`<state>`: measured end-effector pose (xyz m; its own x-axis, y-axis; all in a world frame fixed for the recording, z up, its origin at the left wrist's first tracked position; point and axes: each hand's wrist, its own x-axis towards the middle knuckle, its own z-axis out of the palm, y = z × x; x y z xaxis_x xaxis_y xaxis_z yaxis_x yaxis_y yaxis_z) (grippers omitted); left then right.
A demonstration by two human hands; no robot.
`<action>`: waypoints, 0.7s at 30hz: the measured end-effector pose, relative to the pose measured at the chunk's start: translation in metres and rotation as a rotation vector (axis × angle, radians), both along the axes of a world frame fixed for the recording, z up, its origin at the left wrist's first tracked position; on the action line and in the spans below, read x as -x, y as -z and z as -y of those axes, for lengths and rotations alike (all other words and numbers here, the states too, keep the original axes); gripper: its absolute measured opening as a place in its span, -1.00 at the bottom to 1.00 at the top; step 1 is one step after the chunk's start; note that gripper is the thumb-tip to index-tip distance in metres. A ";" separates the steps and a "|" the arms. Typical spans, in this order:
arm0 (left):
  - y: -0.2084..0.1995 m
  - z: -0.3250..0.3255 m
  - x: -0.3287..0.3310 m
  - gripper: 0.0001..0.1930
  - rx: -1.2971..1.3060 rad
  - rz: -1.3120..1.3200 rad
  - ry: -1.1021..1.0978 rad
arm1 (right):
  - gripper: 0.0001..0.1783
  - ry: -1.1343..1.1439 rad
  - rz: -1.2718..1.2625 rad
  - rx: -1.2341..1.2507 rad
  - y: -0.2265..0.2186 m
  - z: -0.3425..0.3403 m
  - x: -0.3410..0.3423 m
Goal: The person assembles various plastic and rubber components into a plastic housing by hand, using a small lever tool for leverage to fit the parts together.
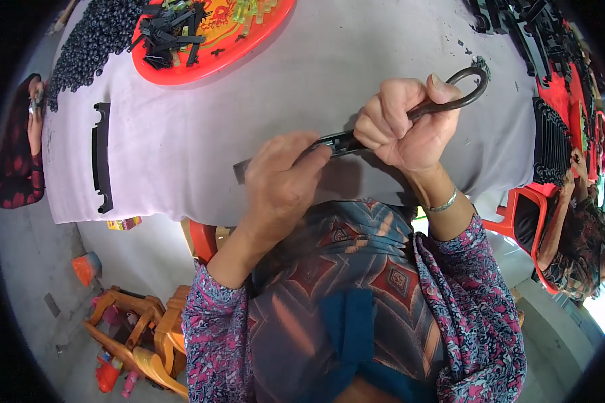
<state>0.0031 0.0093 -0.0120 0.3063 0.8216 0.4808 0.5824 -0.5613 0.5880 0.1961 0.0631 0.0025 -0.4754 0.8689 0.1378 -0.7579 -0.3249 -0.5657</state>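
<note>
My left hand (pixel 282 178) is closed over a long black plastic part (pixel 339 143), its fingertips slightly smeared by motion. One end of that part sticks out past the hand on the left. My right hand (pixel 410 124) grips a dark metal tool with a looped end (pixel 476 91); the loop points up and right. The tool's other end is hidden in the fist, close against the black part, so I cannot tell its exact kind. A similar black notched plastic strip (pixel 101 158) lies on the cloth to the left.
A red plate (pixel 202 75) at the back holds black pieces and yellow-green ones. Small black beads (pixel 97 50) are heaped at the far left. Stacked black strips (pixel 551 142) lie at the right edge. Other people's hands show at both sides; a red chair (pixel 517 215) stands right.
</note>
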 end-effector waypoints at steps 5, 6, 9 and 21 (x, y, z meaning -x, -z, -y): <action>0.001 0.001 0.000 -0.75 -0.018 -0.020 -0.003 | -0.27 0.050 0.045 -0.006 0.000 0.004 0.000; 0.001 0.002 0.001 -0.74 -0.012 -0.032 -0.002 | -0.27 0.049 0.041 -0.011 0.001 0.003 0.000; 0.000 0.002 0.000 -0.74 -0.012 -0.040 0.006 | -0.28 0.028 0.014 0.028 0.001 0.002 -0.002; 0.001 0.001 0.000 -0.78 -0.024 -0.052 0.001 | -0.30 0.054 0.034 0.045 0.001 0.000 -0.003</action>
